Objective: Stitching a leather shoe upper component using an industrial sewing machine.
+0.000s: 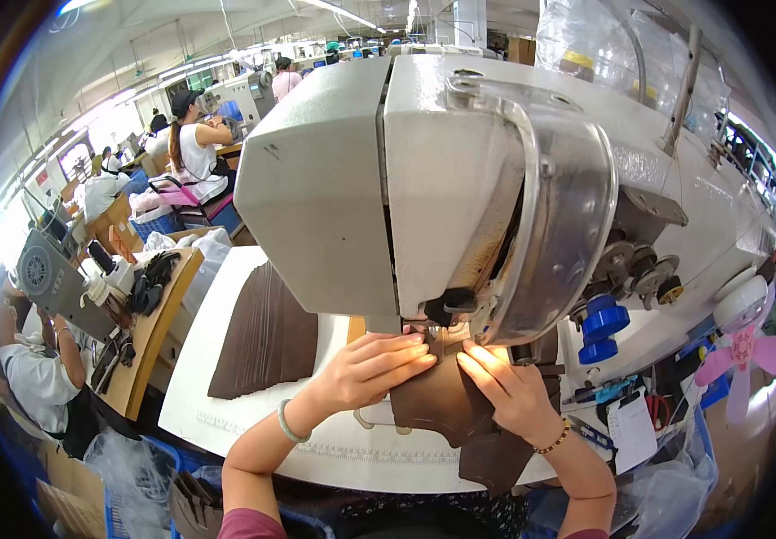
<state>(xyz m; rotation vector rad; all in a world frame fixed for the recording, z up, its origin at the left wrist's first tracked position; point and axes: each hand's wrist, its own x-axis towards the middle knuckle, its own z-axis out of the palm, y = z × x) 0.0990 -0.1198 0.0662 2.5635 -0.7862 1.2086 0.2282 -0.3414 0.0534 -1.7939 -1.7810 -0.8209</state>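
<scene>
The left hand (374,368) and right hand (515,388) lie with fingers close together, tips on a smooth, matte brown piece (437,400) with curved edges, under the sewing machine's head; whether the thumbs pinch it cannot be told. The bulky, angular sewing machine (316,189) has a clear plastic guard (577,193). Layered brown pieces (267,337) fan across the glossy white table (186,404). Beyond, people sit at machines under strip lights (343,13).
</scene>
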